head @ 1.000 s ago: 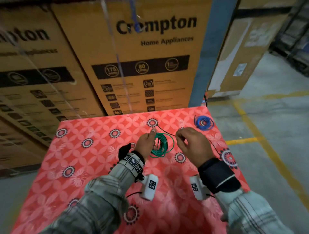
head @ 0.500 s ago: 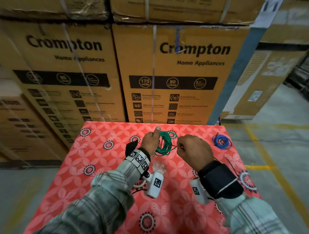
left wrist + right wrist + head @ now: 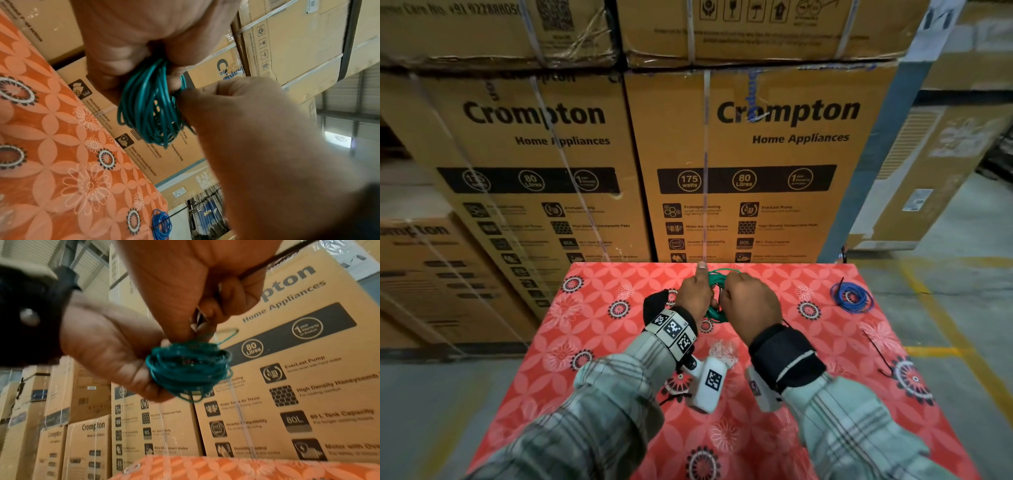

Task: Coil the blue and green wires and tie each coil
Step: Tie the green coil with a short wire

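Head view: both hands meet above the far edge of the table (image 3: 592, 346), the left hand (image 3: 693, 296) clenched round the green coil (image 3: 717, 274), the right hand (image 3: 751, 305) against it; the blue coil (image 3: 852, 297) lies near the far right corner.

Left wrist view: fingers wrap one side of the bundle — light, springy loops, best gripped across all strands.

Right wrist view alone shows the right hand's fingertips (image 3: 185, 331) pinching a black tie (image 3: 287, 257) at the coil's top.

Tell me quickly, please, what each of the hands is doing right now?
Left hand: closed, gripping the green wire coil.
Right hand: closed, pinching a thin black tie at the coil.
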Motion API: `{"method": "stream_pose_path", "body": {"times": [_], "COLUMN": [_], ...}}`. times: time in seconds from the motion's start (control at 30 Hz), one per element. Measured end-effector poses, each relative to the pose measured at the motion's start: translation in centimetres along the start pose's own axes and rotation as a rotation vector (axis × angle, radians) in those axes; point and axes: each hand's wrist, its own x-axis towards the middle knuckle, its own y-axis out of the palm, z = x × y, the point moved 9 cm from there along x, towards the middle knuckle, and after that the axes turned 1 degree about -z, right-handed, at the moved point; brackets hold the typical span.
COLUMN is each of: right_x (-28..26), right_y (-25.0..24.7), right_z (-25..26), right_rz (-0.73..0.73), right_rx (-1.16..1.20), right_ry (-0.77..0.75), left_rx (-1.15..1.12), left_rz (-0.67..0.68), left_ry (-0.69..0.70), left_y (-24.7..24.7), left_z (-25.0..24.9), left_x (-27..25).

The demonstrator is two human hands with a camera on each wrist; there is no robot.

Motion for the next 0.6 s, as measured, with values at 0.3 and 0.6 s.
{"method": "stream_pose_path", "body": {"times": [0.3, 0.6], "right_x": [-1.1, -1.0], "right_y": [1.5, 2.0], "right_z": [-1.3, -2.1], "right_rz": [-0.055, -0.044], "right_rx": [0.048, 0.252], "right_ry": [-0.015, -0.079], "left_rx": [0.097, -0.042], "left_rz": [-0.019, 0.029], "left_ry": [-0.065, -0.001], "left_y": [0.2, 0.3], "left_z": [0.4, 0.3], "left_x": [-0.7, -0.7]}}
